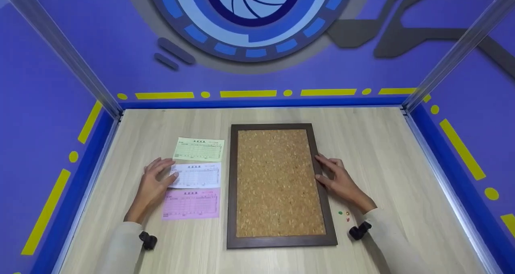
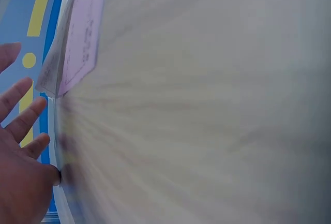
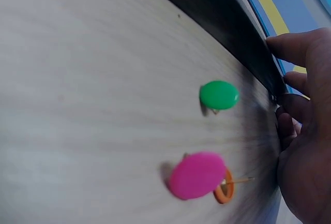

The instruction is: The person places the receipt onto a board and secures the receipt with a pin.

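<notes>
Left hand (image 1: 155, 181) is laid flat, fingers spread, on white slip (image 1: 197, 175); nothing gripped. Right hand (image 1: 338, 179), relaxed, touches cork board (image 1: 277, 185) frame at 3 o'clock. Pushpins (image 1: 344, 214) at 5 o'clock risk being scattered by the sleeve.

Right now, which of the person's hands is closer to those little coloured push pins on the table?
The right hand. It rests against the cork board's frame, with the pins just beside its wrist. The left hand lies across the board, touching the white slip.
</notes>
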`<state>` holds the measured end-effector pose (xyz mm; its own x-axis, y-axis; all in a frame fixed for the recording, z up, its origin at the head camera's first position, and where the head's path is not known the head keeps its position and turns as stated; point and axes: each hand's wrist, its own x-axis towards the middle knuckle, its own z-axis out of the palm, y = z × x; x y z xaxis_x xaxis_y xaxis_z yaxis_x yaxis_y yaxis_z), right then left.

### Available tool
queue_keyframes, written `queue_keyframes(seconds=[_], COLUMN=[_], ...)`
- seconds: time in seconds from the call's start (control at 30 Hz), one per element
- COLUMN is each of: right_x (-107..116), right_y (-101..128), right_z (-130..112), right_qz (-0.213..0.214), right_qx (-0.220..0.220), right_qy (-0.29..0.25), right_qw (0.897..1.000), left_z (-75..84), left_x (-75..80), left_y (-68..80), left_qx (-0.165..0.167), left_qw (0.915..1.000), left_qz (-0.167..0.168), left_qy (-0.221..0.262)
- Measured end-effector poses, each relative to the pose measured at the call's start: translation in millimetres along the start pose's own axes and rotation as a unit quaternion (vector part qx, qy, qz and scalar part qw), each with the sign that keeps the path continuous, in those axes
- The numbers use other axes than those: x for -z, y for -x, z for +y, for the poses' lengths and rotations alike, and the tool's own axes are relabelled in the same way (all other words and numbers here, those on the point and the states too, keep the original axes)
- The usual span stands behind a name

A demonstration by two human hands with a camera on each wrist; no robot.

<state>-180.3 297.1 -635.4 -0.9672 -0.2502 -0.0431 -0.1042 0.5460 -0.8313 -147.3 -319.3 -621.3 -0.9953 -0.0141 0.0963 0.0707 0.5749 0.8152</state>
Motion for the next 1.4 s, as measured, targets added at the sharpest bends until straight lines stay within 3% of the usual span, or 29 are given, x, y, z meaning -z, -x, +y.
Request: queue_keyframes(seconds=[0.23, 0.57, 0.77, 1.07, 1.4], right_x=[-1, -1, -1, 0, 0], right_y=[-1, 0, -1, 1, -1], right_z=[2, 1, 0, 2, 1], right_qz=[0.002, 0.001, -0.002, 0.003, 0.005], right_qx=[0.002, -0.009, 0.007, 0.008, 0.007], right_qy=[0.006, 0.008, 0.002, -0.003, -0.003], right_qw=[1.000, 1.000, 1.000, 1.000, 1.000], left_z=[-4.8, -6.3, -5.7, -6.2, -4.9], left_x=[4.6, 10.9, 15.3, 15.0, 15.4], left_y=[-9.5, -26.8, -37.4, -60.0, -81.6], left_qx=[0.003, 0.025, 0.044, 0.017, 0.027], left_qw=[0.9999, 0.9979, 0.9956, 0.9944, 0.9928], left_qz=[0.001, -0.038, -0.062, -0.068, -0.079], left_qy=[-0.011, -0.046, -0.055, -0.080, -0.086])
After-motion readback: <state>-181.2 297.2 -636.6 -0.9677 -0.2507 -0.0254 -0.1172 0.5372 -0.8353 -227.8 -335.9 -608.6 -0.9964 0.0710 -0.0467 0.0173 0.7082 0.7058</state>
